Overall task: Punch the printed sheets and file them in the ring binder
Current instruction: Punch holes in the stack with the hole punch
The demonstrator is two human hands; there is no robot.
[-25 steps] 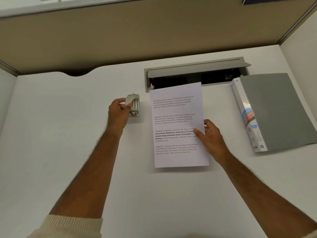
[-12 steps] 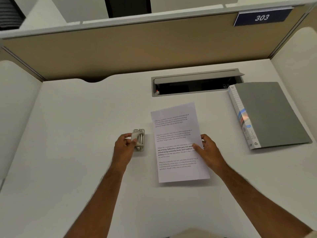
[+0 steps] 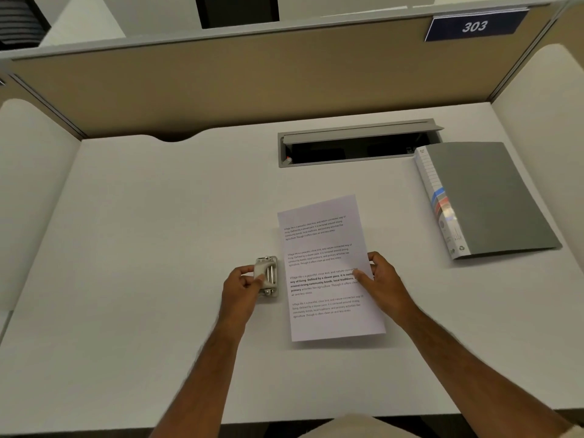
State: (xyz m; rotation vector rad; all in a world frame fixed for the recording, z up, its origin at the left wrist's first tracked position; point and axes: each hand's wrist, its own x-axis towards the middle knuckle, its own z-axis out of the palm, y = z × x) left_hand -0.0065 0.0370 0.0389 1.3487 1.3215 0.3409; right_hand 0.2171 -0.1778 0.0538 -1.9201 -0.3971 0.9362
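Note:
The printed sheets (image 3: 322, 257) lie in a neat stack on the white desk (image 3: 142, 248), text facing up. My right hand (image 3: 380, 282) pinches their right edge, thumb on top. A small white and metal hole punch (image 3: 268, 275) stands on the desk just left of the sheets, a narrow gap between them. My left hand (image 3: 241, 290) grips the punch from its left side. The grey ring binder (image 3: 486, 197) lies closed at the right, spine toward the sheets.
An open cable tray slot (image 3: 357, 147) is set into the desk behind the sheets. Beige partition walls (image 3: 252, 80) close the desk at the back and both sides. A blue sign reading 303 (image 3: 474, 26) hangs on the back partition.
Both hands have drawn the punch and the sheets toward me, away from the cable slot. The camera has tilted up, showing more of the partition.

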